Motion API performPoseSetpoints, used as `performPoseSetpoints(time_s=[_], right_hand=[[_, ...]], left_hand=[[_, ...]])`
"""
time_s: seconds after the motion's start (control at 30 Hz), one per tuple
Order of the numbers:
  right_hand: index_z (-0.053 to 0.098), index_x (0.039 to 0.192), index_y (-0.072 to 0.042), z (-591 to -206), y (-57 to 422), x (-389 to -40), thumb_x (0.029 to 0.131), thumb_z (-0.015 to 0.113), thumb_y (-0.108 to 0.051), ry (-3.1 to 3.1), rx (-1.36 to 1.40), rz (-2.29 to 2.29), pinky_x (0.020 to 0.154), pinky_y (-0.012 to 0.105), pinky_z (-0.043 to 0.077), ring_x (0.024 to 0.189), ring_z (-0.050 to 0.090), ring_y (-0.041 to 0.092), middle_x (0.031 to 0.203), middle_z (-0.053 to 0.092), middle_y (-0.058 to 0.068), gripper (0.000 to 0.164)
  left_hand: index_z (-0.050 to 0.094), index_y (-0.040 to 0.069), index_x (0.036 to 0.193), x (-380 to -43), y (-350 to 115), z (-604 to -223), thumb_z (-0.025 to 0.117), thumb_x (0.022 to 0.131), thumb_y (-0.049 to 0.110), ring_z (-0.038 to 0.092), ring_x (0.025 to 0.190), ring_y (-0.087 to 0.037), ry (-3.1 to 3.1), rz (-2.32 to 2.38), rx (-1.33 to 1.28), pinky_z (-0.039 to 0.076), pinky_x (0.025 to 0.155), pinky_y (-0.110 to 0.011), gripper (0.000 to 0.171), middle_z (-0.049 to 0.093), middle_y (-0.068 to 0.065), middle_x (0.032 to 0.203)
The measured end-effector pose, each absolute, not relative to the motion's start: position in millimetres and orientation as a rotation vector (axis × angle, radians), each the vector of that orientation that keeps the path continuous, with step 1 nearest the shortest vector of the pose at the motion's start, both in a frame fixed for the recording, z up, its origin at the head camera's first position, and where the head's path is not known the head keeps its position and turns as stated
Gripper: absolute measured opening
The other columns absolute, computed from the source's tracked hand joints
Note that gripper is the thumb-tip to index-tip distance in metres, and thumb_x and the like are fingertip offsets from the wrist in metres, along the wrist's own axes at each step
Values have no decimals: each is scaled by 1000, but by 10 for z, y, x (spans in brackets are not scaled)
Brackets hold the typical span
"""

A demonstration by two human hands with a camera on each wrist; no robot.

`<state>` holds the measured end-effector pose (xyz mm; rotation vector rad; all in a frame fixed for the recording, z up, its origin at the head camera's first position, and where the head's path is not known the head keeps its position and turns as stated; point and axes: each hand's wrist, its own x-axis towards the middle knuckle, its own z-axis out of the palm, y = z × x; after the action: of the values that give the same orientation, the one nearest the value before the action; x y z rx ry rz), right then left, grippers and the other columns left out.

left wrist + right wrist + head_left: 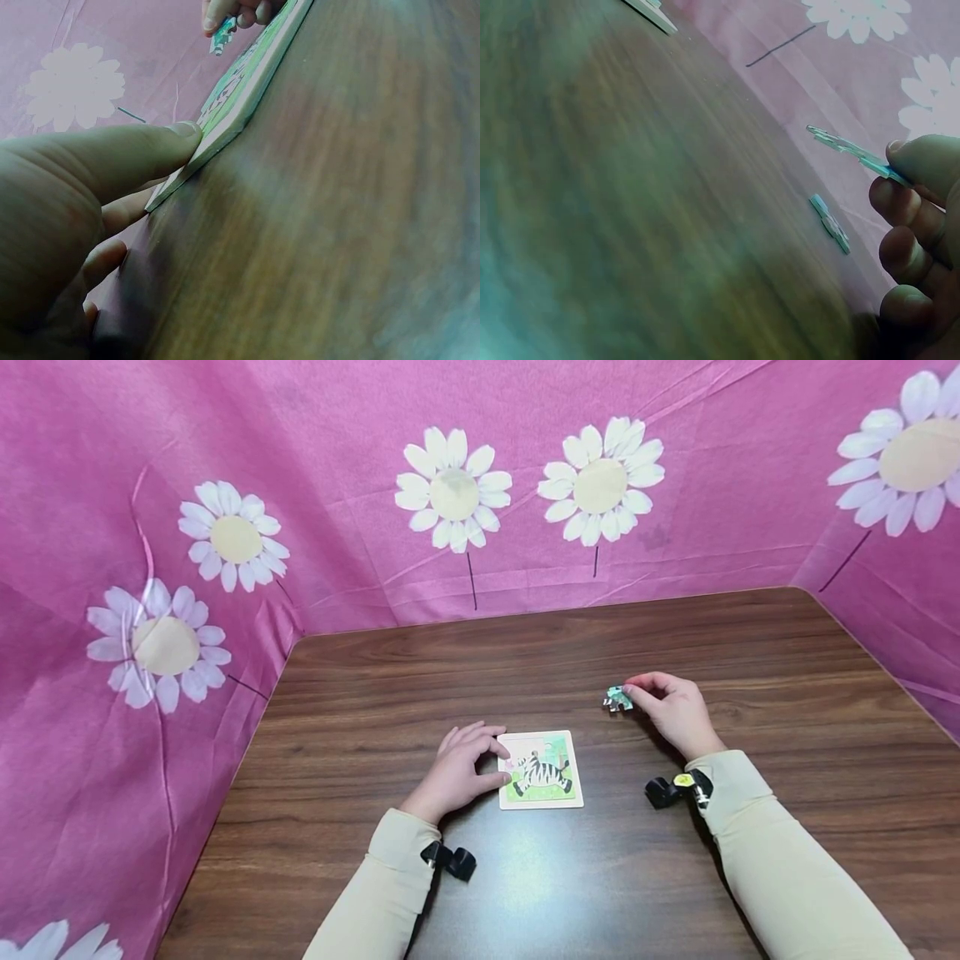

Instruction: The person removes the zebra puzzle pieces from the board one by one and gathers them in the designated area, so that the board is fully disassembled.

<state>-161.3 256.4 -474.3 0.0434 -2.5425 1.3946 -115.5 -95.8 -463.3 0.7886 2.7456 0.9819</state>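
Observation:
A square puzzle board [551, 803] with a pale rim and a zebra picture on green lies on the table. My left hand [467, 768] rests at its left side, thumb and index fingertips on the rim and the other fingers spread beyond it. In the left wrist view, the thumb [161, 146] lies flat on the board's edge. Right of and beyond the board, my right hand [673, 710] pinches a small teal jigsaw piece [855, 152] between thumb and index finger, raised above the table. Below it, another jigsaw piece [829, 223] lies on the wood.
The brown wooden table [360, 693] has its far edge against a pink cloth [337, 485] printed with white daisies. Black straps with small cameras [459, 863] sit on both wrists, low over the wood.

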Motion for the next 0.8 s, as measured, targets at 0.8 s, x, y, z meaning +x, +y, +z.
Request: performPoseSetpoints(time_s=[0.8], right_hand=[[74, 101, -1, -4717, 3025, -1651, 95, 69, -28, -2569, -71, 1247, 69, 15, 38, 75, 52, -6, 77, 60, -30, 28]], left_hand=[[68, 22, 104, -1154, -955, -4634, 79, 84, 28, 36, 145, -28, 2749, 967, 780, 11, 120, -57, 23, 55, 0, 146]])
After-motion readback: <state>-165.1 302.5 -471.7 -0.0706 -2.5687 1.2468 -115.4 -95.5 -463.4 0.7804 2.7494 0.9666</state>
